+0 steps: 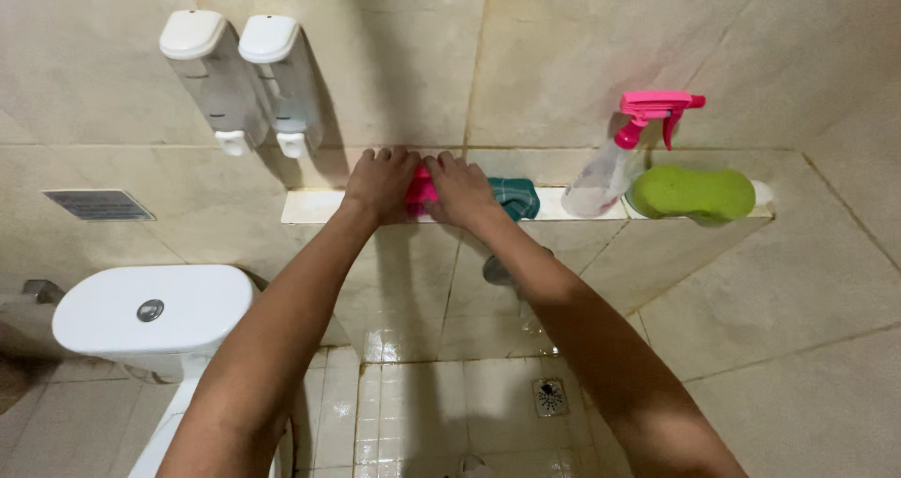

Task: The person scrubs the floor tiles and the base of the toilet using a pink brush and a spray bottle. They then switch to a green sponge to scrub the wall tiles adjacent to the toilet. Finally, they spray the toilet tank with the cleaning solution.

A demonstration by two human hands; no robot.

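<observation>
Both my hands rest on a pink cloth (421, 188) lying on a narrow tiled wall ledge (305, 206). My left hand (379, 183) presses on the cloth's left part with fingers spread toward the wall. My right hand (462, 192) lies flat over its right part. Most of the pink cloth is hidden under my hands. A teal cloth (517, 197) lies on the ledge just right of my right hand, touching it.
A clear spray bottle (605, 173) with a pink trigger and a green sponge (693, 194) sit further right on the ledge. Two white soap dispensers (242, 79) hang on the wall above left. A white toilet tank (150, 309) stands lower left; a floor drain (550, 396) lies below.
</observation>
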